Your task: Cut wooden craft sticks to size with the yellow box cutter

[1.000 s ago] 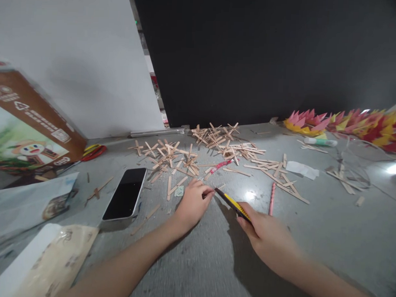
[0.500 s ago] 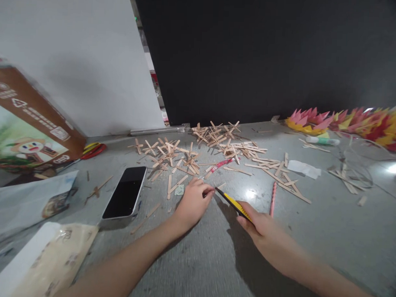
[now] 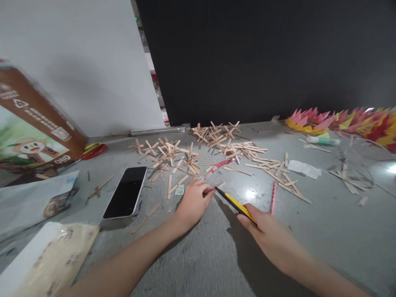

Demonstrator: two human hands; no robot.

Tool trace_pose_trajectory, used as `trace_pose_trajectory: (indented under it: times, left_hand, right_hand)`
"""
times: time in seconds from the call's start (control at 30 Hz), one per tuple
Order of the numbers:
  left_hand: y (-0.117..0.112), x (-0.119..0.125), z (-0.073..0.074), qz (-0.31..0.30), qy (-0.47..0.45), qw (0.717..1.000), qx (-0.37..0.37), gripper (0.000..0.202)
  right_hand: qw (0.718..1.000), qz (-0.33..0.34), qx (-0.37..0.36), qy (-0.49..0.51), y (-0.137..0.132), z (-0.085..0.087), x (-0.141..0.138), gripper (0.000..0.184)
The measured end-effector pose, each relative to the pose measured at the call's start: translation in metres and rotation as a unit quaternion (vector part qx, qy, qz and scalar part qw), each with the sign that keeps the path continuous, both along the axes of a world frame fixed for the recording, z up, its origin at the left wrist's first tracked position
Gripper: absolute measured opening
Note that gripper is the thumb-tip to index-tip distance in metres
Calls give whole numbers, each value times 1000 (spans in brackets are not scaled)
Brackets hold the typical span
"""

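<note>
My right hand is wrapped around a yellow and black utility knife, its dark tip pointing up and left. That tip reaches the fingertips of my left hand, which rests low on the grey table. The left thumb and forefinger are pinched together; what they hold, if anything, is too small to make out. A short piece of wooden stick lies just beyond the knife tip. Behind my left hand are a pile of crossed wooden sticks and a red and white wrapper strip.
A phone lies left of my left arm, with a plastic packet nearer. A brown carton and red-yellow scissors stand farther left. To the right are a pink striped stick, a glue stick and folded paper shapes.
My right hand has shifted very slightly to the right, while the knife tip stays at my left fingertips. My left hand has not visibly moved.
</note>
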State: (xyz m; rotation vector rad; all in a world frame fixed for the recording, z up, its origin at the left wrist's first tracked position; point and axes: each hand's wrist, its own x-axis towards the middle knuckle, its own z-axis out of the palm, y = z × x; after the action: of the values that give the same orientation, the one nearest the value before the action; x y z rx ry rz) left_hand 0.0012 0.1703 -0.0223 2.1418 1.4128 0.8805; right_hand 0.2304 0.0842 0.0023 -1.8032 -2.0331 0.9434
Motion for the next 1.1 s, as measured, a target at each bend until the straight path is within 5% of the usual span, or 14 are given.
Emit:
trace_pose_trajectory:
  times: [0.23, 0.4, 0.6, 0.83, 1.1]
  left_hand:
    - [-2, 1, 4, 1, 4, 1000, -8, 12]
    - [-1, 0, 3, -2, 7, 1000, -4, 14]
    - [0, 1, -2, -12, 17, 1000, 10, 15]
    - [2, 4, -10, -41, 63, 994, 84, 21]
    - [2, 3, -6, -2, 29, 999, 34, 17]
  right_hand:
    - [995, 43, 67, -60, -6, 7, -7, 50]
    - [966, 82, 175, -173, -7, 0, -5, 55]
    - [944, 124, 241, -188, -6, -9, -6, 58]
    - [946, 115, 241, -186, -5, -12, -12, 57]
    - [947, 106, 235, -193, 2, -9, -17, 56]
